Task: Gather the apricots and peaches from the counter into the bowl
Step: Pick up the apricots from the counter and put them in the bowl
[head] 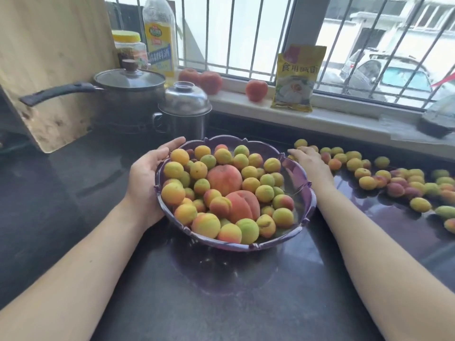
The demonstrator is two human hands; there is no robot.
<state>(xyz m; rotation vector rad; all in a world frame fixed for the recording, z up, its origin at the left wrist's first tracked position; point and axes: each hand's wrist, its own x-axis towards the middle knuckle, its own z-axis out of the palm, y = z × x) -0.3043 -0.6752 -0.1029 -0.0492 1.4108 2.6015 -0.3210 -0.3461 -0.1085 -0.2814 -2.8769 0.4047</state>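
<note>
Dozens of apricots (384,178) lie scattered on the counter (221,303) right of the bowl (310,200), nearest our flat, relaxed right hand (310,163), while our left hand (147,173) cups the bowl's rim, fingers straight.

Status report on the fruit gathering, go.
Left hand steadying bowl rim. Right hand flat over loose apricots on counter. Bowl heaped, many remain. Nothing blocking.

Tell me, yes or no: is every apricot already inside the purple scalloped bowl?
No: many apricots lie on the dark counter right of the purple scalloped bowl.
</note>
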